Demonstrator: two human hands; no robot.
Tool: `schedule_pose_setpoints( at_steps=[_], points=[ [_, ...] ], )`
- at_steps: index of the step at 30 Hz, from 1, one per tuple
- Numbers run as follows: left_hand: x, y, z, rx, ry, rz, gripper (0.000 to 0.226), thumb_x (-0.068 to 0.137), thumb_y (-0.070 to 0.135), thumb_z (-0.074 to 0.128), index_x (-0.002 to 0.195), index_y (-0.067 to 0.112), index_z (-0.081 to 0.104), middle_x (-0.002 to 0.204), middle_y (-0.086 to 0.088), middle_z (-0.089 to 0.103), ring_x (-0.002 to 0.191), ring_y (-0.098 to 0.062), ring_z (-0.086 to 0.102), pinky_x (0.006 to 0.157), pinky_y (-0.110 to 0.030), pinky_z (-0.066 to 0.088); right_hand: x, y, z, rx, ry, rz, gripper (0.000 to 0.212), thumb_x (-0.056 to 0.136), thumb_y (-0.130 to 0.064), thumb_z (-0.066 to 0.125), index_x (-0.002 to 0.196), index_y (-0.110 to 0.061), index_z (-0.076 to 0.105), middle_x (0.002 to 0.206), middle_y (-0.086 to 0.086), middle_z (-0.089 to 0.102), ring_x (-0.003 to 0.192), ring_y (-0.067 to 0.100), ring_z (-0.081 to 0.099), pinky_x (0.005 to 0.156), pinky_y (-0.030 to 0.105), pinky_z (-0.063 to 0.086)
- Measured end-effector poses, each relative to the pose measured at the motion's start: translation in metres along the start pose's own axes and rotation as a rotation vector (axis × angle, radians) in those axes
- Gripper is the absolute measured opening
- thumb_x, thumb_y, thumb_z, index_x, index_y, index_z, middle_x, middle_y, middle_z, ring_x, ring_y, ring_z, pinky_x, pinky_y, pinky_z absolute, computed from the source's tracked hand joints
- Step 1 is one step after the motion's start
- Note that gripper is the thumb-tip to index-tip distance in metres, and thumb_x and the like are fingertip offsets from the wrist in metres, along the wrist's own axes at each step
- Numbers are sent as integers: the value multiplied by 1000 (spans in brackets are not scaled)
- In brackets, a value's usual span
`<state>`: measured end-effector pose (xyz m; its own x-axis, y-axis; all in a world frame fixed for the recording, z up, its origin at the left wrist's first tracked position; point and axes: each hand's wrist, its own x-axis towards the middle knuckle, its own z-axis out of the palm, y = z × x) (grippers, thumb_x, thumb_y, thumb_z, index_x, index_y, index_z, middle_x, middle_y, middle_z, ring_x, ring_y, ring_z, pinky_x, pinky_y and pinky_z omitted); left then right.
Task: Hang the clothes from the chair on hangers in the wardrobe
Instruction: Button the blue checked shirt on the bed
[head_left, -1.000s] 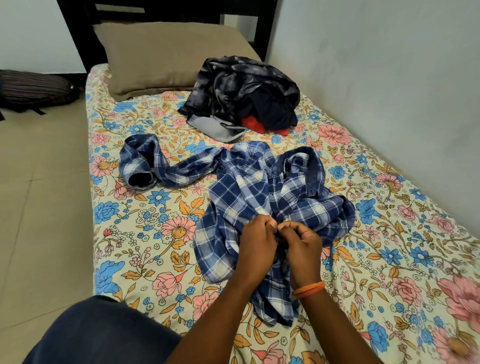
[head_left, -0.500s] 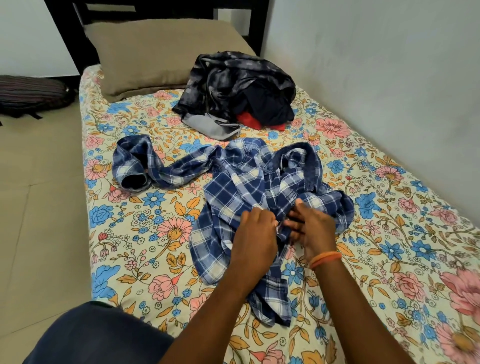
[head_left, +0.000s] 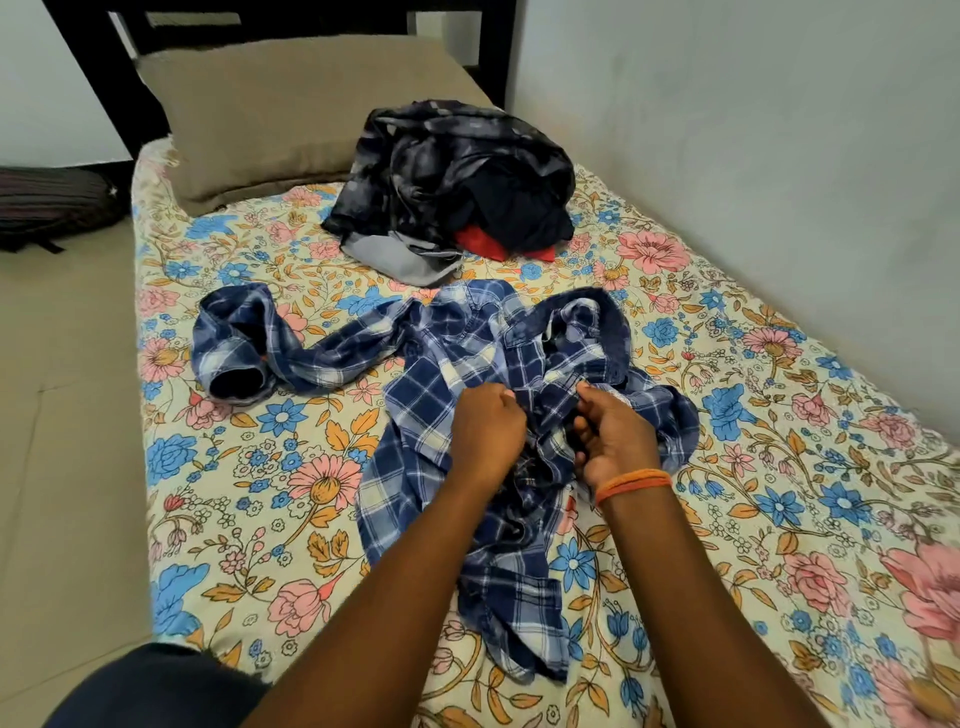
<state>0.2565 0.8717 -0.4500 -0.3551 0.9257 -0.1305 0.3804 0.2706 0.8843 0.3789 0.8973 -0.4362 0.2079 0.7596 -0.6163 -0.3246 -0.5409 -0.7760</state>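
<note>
Plaid shirt (head_left: 467, 364) lies crumpled on the floral bedsheet (head_left: 260, 493). Left hand (head_left: 485, 434) is clenched on its front fabric; right hand (head_left: 615, 439), just beside, pinches cloth with curled fingers. Both forearms reach forward over the bed, wrists low.

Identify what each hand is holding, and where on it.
Both hands, left and right, grip the blue plaid shirt at its crumpled middle front, fingers curled into the fabric.
</note>
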Motion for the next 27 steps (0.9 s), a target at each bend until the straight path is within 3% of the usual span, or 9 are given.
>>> schedule_pose_setpoints(
  at_steps=[2, 6, 9, 12, 15, 18, 20, 24, 27],
  points=[
    [12, 6, -2, -74, -37, -99, 28, 96, 3, 51, 72, 8, 65, 59, 6, 56, 49, -12, 43, 50, -25, 36, 4, 1, 1, 32, 15, 3, 18, 81, -23, 76, 72, -17, 62, 65, -3, 58, 49, 7, 45, 45, 19, 35],
    [19, 20, -3, -331, -87, -164, 30, 93, -7, 52, 107, 9, 73, 92, -1, 71, 63, -2, 59, 55, -17, 48, 7, 4, 2, 70, 27, -18, 20, 83, -22, 74, 68, -19, 61, 66, -4, 58, 53, 8, 48, 50, 22, 37],
    [19, 20, 0, -390, -172, -269, 25, 94, -7, 53, 94, 10, 71, 72, -3, 65, 47, -7, 49, 41, -15, 40, 6, 6, 4, 126, 1, -66, 9, 85, -14, 73, 78, -13, 67, 68, 0, 62, 56, 11, 52, 41, 18, 43],
    [21, 18, 6, -385, -102, -309, 23, 92, -5, 57, 81, 12, 67, 67, -5, 63, 47, -11, 51, 41, -19, 44, 3, 8, 8, 129, -34, -96, 7, 84, -9, 74, 88, -4, 70, 68, 5, 67, 53, 15, 61, 49, 26, 52],
    [25, 24, 15, -434, -83, -295, 14, 91, 4, 67, 81, 15, 67, 77, -5, 68, 66, -16, 63, 64, -28, 57, 4, 11, 12, 143, -32, -119, 16, 84, -8, 73, 96, 2, 71, 81, 15, 73, 69, 27, 70, 69, 42, 61],
    [26, 31, 20, -488, -125, -272, 18, 90, 5, 69, 108, 5, 69, 94, -7, 69, 86, -19, 67, 80, -31, 58, 5, 10, 15, 156, -19, -124, 22, 84, -3, 70, 103, 7, 71, 92, 20, 74, 75, 30, 71, 68, 38, 60],
    [24, 30, 20, -497, -129, -239, 16, 89, 4, 70, 105, 5, 69, 93, -7, 70, 82, -16, 66, 74, -25, 57, 7, 9, 16, 192, -26, -103, 22, 86, -4, 69, 106, 7, 71, 96, 21, 74, 75, 29, 71, 68, 37, 60],
    [17, 25, 10, -513, -70, -199, 10, 83, 4, 76, 85, 10, 69, 81, -5, 71, 67, -12, 65, 60, -20, 54, 6, 9, 15, 264, -73, -112, 29, 83, -11, 75, 108, 4, 70, 106, 23, 72, 98, 39, 70, 88, 54, 57],
    [6, 24, 2, -444, 13, -91, 9, 79, 10, 81, 81, 11, 73, 72, -4, 73, 55, -12, 65, 58, -25, 55, 2, 15, 11, 221, -5, -254, 4, 82, -11, 76, 85, -8, 74, 95, 20, 73, 92, 39, 70, 87, 60, 55]
  ],
)
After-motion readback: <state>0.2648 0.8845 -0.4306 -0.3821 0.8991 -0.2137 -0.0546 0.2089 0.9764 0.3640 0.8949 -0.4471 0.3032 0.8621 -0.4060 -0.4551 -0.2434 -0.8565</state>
